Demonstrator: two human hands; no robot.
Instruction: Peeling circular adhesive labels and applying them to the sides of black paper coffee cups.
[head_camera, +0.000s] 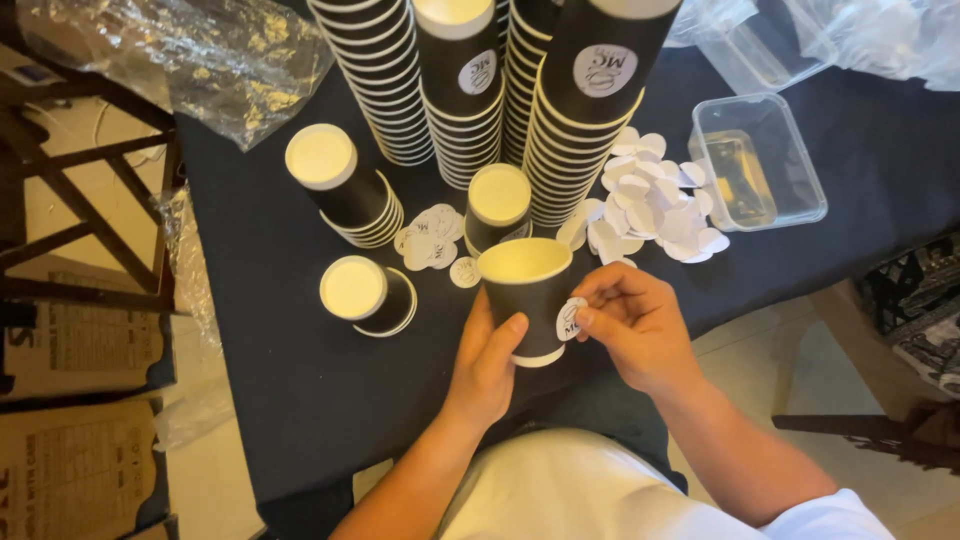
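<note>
My left hand (489, 362) grips a black paper cup (527, 292) with a cream inside, held upright over the dark table (280, 330). My right hand (632, 322) pinches a small round white sticker (570, 318) against the cup's right side. Tall stacks of black cups (585, 100) stand just behind, upside down. A short upturned stack (497, 206) sits right behind the held cup. Loose round stickers (652, 198) lie in a heap to the right, and a smaller pile of stickers (430, 238) lies to the left.
Two more short upturned cup stacks (340, 185) (366, 294) sit at the left. A clear plastic box (757, 162) lies at the right, crumpled plastic wrap (210, 55) at the top left. Wooden chair frames (90, 190) and cardboard (75, 400) flank the table.
</note>
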